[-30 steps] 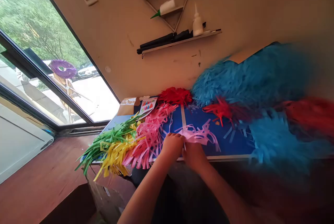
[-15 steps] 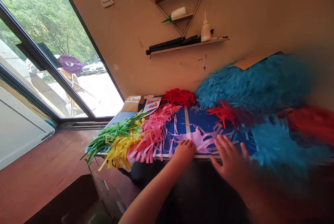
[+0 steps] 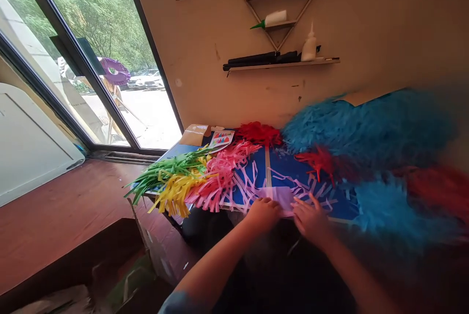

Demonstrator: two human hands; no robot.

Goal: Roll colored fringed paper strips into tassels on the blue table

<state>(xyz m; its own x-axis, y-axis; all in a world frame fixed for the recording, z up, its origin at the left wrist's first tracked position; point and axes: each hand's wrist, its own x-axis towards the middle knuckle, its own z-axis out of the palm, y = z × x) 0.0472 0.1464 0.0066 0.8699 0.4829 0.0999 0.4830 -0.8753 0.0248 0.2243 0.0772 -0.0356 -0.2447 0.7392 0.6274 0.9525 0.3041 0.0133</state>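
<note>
A pale pink fringed paper strip (image 3: 284, 193) lies spread on the blue table top (image 3: 256, 170) at its near edge. My left hand (image 3: 263, 212) rests on the strip's left end with its fingers curled down onto the paper. My right hand (image 3: 310, 216) lies just to the right, fingers stretched out flat and touching the strip's near edge. Both hands sit side by side at the table's front edge.
Piles of cut fringe lie on the table: green (image 3: 172, 170), yellow (image 3: 176, 192), pink (image 3: 220, 172) and red (image 3: 258, 133). A big blue and red fringed shape (image 3: 377, 138) fills the right. A wall shelf (image 3: 282, 64) holds a glue bottle (image 3: 309, 45). A cardboard box (image 3: 110, 265) stands below left.
The view swung left. My right hand spread away to the right half a second ago, then came back beside my left hand on the pink strip, which now lies spread flatter.
</note>
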